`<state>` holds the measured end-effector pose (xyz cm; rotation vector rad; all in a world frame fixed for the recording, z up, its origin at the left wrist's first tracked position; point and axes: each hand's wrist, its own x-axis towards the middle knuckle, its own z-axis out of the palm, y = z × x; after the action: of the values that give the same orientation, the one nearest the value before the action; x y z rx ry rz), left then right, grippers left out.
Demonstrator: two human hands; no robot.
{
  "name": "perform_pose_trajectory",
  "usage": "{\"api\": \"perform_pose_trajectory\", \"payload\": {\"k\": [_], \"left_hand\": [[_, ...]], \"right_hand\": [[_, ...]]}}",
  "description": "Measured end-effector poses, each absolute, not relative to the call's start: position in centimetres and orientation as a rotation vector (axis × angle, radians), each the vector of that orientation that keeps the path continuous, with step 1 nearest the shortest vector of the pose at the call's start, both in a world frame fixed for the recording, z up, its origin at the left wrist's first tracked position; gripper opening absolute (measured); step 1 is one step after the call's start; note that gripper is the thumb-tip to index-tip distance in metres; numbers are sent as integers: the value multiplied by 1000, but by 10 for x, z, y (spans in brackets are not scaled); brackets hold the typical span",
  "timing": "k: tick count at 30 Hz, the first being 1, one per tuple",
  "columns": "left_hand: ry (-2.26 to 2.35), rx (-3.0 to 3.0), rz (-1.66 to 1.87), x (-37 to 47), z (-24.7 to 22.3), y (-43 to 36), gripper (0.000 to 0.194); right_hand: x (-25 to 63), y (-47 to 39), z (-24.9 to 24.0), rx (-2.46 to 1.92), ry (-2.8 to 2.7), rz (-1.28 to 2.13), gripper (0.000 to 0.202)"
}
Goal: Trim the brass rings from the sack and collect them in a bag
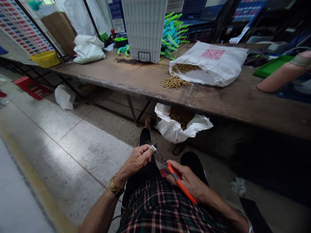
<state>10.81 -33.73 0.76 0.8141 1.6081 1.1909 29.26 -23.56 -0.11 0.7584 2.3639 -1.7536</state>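
Note:
My left hand point(139, 159) is closed in a pinch on a small white piece point(153, 148) with thin wires sticking out of it. Around the orange-handled pliers point(181, 185) my right hand point(189, 179) is wrapped, their jaws pointing up and left toward the white piece. A thin line runs between the jaws and the white piece; I cannot make out whether they touch. Both hands are above my lap. On the bench beyond lies a pile of brass-coloured rings point(174, 82), beside a white sack point(211, 63) with more rings at its mouth.
Below the edge of the long bench point(109, 72) sits an open white bag point(173, 132) of rings. A white ribbed crate point(145, 29) stands on the bench near green and blue plastic pieces point(171, 35). A red stool point(31, 88) is at left; another person's arm point(283, 74) rests at right.

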Motion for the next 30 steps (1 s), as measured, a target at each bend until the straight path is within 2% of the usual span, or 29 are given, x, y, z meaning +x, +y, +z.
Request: {"api": "perform_pose_trajectory", "payload": {"k": [10,23,30], "left_hand": [[1601,852,1188,106,7,-342,39],[1634,908,1194,108,9,-344,35],[1647,881,1177,104,7,-347,38]], "right_hand": [[293,-237,-3,731,2481,-1661,25],[292,-240,-2,735,2465,-1614,22],[290,-241,2,727,2487,-1605,22]]}}
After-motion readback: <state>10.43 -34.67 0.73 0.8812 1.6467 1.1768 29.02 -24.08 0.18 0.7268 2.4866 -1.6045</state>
